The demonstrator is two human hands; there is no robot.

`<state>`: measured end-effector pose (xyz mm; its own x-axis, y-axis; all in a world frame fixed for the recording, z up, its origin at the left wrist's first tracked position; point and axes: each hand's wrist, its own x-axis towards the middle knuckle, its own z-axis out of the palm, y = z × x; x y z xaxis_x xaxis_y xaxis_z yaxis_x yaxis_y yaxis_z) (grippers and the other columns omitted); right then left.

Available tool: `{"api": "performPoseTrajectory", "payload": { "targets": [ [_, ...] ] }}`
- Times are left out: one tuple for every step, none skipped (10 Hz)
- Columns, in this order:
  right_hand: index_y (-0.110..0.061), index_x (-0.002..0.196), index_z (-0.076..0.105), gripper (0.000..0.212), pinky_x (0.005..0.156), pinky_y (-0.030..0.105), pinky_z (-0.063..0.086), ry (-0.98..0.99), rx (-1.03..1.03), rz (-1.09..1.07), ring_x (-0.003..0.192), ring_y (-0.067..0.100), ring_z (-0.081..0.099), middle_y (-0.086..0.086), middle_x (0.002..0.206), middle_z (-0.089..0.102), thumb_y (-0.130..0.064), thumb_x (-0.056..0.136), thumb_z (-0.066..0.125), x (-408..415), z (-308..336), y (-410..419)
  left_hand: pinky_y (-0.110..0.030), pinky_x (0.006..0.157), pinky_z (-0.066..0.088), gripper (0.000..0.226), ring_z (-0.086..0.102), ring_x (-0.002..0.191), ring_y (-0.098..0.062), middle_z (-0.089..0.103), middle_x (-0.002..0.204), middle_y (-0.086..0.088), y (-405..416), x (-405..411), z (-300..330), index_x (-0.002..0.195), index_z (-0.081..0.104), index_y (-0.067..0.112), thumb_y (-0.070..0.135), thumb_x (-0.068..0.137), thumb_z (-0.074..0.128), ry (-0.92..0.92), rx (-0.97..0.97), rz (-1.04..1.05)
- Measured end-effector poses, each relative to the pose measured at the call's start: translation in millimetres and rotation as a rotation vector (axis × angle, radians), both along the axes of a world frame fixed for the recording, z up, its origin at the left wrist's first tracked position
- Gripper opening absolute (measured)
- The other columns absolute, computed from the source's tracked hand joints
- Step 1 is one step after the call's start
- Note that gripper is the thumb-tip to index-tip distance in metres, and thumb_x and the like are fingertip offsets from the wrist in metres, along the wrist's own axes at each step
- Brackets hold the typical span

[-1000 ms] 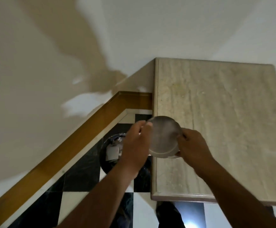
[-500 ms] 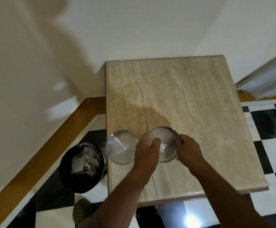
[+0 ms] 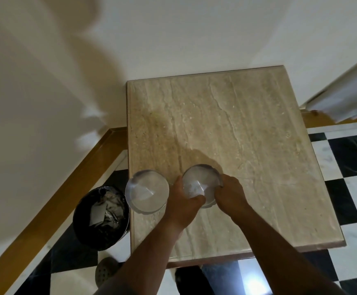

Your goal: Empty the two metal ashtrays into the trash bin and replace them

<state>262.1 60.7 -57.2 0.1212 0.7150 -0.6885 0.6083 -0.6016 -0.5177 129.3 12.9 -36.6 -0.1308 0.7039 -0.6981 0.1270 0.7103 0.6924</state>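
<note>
Setting down the second ashtray (image 3: 201,184) on the marble table (image 3: 258,145): left hand (image 3: 182,201) and right hand (image 3: 229,193) both grip its rim. First ashtray (image 3: 146,191) sits at its 9 o'clock, overhanging the edge above the trash bin (image 3: 101,216). Both appear emptied; only release seems left.

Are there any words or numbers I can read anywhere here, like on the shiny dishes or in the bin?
None: no words, numbers or signs can be read.
Left ashtray: plain shiny metal, no marks show.
Right ashtray, held by the left hand and right hand: no marks show.
Trash bin: white paper scraps inside, too blurred to tell any print.
Stone table: only veins.
</note>
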Motion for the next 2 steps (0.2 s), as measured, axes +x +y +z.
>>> {"api": "performPoseTrajectory", "payload": {
  "targets": [
    [-0.001,0.119,0.059,0.037,0.051,0.015,0.04,-0.042,0.025,0.081,0.083,0.021,0.06,0.016,0.112,0.064,-0.005,0.083,0.055,7,-1,-7,-0.007,0.08,0.045,0.068,0.059,0.121,-0.022,0.058,0.123,0.004,-7,0,4,0.14,0.044,0.022,0.016,0.079,0.075,0.145,-0.003,-0.051],
    [-0.003,0.132,0.048,0.049,0.061,0.017,0.039,-0.187,0.007,0.142,0.095,0.023,0.054,0.018,0.135,0.048,-0.021,0.088,0.058,17,16,-14,-0.02,0.097,0.044,0.089,0.052,0.131,-0.027,0.053,0.141,-0.009,-17,-16,20,0.155,0.025,0.013,0.031,0.083,0.074,0.323,-0.017,-0.043]
  ]
}}
